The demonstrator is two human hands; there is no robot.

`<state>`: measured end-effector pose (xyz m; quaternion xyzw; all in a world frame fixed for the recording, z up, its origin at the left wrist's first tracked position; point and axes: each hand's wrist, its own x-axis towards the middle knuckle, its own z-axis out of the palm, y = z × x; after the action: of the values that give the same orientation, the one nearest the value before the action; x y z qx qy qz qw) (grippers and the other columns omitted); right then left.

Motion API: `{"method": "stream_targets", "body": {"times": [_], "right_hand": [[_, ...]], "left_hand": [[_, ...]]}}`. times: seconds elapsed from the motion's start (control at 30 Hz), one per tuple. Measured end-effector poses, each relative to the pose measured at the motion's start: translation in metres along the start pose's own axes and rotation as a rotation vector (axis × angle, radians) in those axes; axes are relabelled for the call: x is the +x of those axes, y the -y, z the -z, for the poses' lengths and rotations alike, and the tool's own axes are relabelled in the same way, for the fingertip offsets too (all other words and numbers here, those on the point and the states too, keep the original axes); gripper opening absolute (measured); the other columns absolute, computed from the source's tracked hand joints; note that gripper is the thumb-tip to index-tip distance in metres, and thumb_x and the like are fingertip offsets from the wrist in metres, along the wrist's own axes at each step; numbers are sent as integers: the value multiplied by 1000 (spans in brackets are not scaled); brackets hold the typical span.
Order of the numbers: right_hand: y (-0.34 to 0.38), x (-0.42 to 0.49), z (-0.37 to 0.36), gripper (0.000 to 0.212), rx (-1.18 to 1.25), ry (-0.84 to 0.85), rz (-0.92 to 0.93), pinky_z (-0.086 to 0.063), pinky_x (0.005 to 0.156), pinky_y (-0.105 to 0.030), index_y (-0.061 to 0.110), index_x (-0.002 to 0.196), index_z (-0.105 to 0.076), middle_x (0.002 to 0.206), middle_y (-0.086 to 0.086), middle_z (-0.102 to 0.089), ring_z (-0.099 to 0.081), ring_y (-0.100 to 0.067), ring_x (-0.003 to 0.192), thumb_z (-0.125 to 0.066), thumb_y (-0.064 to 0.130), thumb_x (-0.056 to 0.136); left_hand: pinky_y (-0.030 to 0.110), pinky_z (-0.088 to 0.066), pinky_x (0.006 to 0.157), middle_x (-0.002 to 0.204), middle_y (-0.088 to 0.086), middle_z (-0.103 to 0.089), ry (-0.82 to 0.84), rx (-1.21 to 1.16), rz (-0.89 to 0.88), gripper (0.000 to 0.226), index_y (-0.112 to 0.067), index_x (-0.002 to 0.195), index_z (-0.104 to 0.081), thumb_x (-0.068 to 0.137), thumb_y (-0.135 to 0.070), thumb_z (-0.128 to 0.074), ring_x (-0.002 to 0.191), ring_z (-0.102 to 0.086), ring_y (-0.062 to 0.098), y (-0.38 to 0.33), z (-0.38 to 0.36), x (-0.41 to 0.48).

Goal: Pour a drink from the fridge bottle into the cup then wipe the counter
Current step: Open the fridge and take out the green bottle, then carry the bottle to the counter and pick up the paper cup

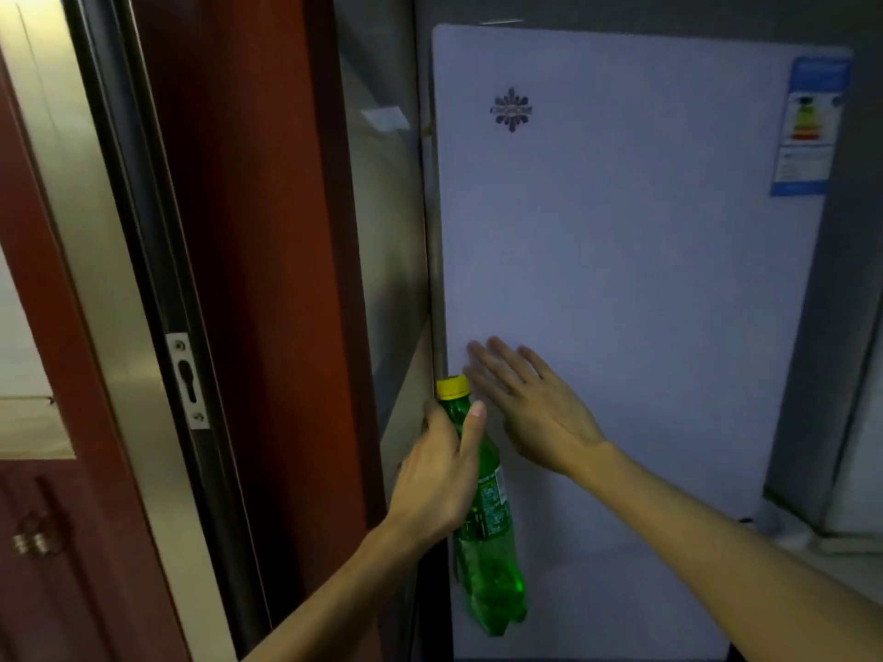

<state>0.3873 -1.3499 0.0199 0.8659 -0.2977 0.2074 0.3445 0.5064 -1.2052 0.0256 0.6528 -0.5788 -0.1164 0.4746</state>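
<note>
My left hand grips a green plastic bottle with a yellow cap near its neck, holding it upright in front of the fridge's left edge. My right hand lies flat with straight fingers on the white fridge door, low on its left side just right of the bottle cap. The door looks closed. No cup or counter shows.
A dark red door with a metal lock plate stands to the left of the fridge. An energy label sticks to the fridge's top right corner. A pale ledge sits at the lower right.
</note>
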Motion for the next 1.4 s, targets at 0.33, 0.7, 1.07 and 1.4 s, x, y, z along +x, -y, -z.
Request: {"method": "stream_targets", "body": {"times": [0.33,0.7,1.07,1.4], "right_hand": [[-44,-3,-84,80,0,62,-77,-33,110,-54,6,139,-47,148,-16,-42,-39,-33,137,-74,5,64],[-93,-30,-116,76,163,97,7,-21,118,-47,4,144,-38,155,-12,-31,-26,-30,144,-65,7,74],[-213,-166,-126,58,181,184,-199,-31,108,-38,5,125,-58,146,-12,-45,-42,-28,134,-29,20,77],[-287,-350,-105,49,64,423,-850,-47,90,-43,1,122,-56,124,-16,-54,-53,-35,111,-58,9,74]], "left_hand": [[31,-42,66,104,2,-55,7,65,208,39,-20,107,-34,86,-39,-61,79,-56,14,10,-66,49],[41,-50,84,111,10,-52,102,35,194,38,-17,107,-33,89,-34,-63,99,-59,29,21,-159,92],[22,-48,74,106,0,-63,485,-356,-73,36,-23,114,-49,87,-23,-71,95,-62,6,-8,-332,96],[34,-52,83,100,-2,-68,865,-491,-266,36,-22,107,-55,79,-28,-78,93,-65,9,-68,-485,69]]}}
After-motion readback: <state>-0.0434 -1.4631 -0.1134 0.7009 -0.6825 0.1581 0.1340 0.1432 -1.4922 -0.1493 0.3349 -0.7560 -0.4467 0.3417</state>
